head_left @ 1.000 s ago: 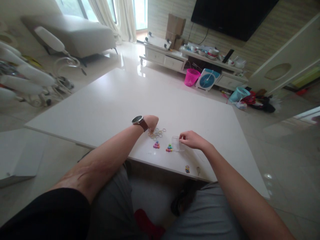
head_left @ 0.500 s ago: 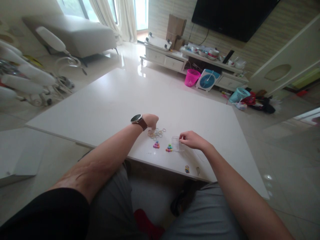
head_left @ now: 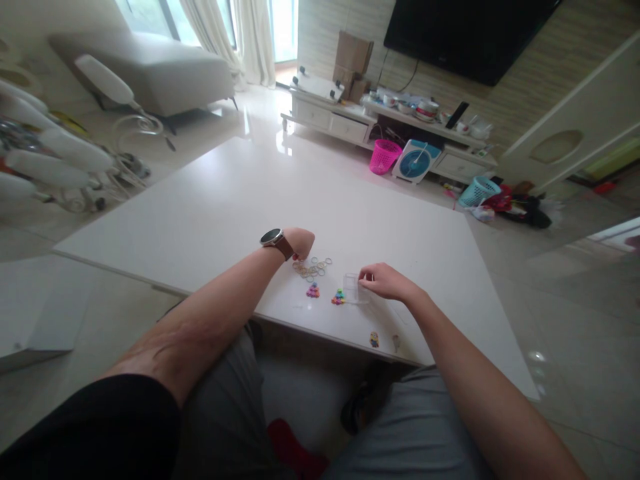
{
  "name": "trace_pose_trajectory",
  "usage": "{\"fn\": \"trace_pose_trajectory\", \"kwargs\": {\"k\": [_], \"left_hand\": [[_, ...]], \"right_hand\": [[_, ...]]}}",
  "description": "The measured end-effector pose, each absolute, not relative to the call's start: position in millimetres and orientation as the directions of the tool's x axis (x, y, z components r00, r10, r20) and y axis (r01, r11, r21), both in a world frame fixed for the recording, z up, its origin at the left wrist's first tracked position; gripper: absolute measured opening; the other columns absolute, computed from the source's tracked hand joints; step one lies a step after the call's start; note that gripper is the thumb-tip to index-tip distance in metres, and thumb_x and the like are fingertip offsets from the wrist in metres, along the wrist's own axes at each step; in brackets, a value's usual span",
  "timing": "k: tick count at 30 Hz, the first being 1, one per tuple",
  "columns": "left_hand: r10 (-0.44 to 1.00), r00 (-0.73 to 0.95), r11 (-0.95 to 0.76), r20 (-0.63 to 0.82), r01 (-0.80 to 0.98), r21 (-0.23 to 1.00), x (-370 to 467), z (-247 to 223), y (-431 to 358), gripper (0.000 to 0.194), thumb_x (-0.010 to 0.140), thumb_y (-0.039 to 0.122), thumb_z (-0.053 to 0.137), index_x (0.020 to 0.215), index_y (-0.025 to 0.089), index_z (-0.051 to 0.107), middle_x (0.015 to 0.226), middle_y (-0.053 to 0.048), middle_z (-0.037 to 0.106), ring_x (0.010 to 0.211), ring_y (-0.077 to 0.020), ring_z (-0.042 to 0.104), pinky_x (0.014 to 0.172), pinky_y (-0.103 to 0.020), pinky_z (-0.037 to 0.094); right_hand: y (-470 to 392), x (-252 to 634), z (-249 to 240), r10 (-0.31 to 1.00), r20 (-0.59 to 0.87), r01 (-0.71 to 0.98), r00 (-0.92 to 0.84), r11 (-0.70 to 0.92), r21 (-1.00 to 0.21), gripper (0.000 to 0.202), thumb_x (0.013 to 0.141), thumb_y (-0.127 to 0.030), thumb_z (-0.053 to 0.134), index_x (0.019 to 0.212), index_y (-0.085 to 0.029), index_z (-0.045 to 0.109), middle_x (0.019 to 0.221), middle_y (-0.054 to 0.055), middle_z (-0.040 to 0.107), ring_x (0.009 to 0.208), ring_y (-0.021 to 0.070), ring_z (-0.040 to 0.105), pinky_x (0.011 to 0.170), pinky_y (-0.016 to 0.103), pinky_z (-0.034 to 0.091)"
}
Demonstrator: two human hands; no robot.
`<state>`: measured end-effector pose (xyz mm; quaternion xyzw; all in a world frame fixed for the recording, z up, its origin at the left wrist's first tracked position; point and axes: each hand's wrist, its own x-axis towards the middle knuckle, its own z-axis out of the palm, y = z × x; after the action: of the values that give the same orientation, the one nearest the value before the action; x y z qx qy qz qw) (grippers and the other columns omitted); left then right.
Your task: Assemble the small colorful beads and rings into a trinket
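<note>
My left hand [head_left: 301, 244], with a watch [head_left: 272, 237] on its wrist, is bent down just behind a loose pile of thin round rings [head_left: 311, 268]. Its fingers are curled and mostly hidden; a small red spot shows beneath them, too small to name. With thumb and fingers pinched, my right hand [head_left: 379, 277] grips the right side of a clear plastic compartment box [head_left: 351, 287] standing on the table. Small coloured pieces lie in two heaps: a pink and purple one [head_left: 313, 291] in front of the rings, and a multicoloured one [head_left: 339, 297] at the box's left.
Near the front edge of the white table [head_left: 320, 200] lie a small yellow and blue cartoon figure [head_left: 374, 339] and a small greyish piece [head_left: 397, 343]. Beyond the table are a pink basket [head_left: 384, 157], a blue fan [head_left: 415, 161] and a white cabinet [head_left: 325, 121].
My left hand has shifted slightly left and back from the rings, and a small red spot now shows under it. My right hand stays at the box.
</note>
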<state>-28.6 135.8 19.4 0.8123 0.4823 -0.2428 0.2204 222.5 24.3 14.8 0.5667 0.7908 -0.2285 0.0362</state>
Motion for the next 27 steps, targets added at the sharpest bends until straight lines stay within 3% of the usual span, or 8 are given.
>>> {"fn": "trace_pose_trajectory", "kwargs": {"k": [16,27], "left_hand": [[0.758,0.362,-0.427,-0.542,0.904,0.007,-19,20,124,0.036,0.048,0.007,0.077,0.083,0.012,0.079,0.071,-0.012,0.074,0.081,-0.0271,0.07,0.075,-0.031,0.055],[0.762,0.382,-0.423,-0.523,0.905,0.045,-27,32,131,0.027,0.055,0.015,0.079,0.081,0.016,0.079,0.072,-0.008,0.074,0.078,-0.0219,0.068,0.071,-0.026,0.052]], "right_hand": [[23,222,14,0.873,-0.329,0.911,-0.361,0.254,-0.326,0.019,0.084,-0.024,0.057,0.089,-0.018,0.074,0.084,0.004,0.072,0.072,0.014,0.06,0.065,0.023,0.041],[23,222,15,0.868,-0.338,0.911,-0.365,0.258,-0.322,0.02,0.084,-0.024,0.057,0.09,-0.017,0.074,0.085,0.005,0.072,0.073,0.0142,0.061,0.065,0.022,0.041]]}}
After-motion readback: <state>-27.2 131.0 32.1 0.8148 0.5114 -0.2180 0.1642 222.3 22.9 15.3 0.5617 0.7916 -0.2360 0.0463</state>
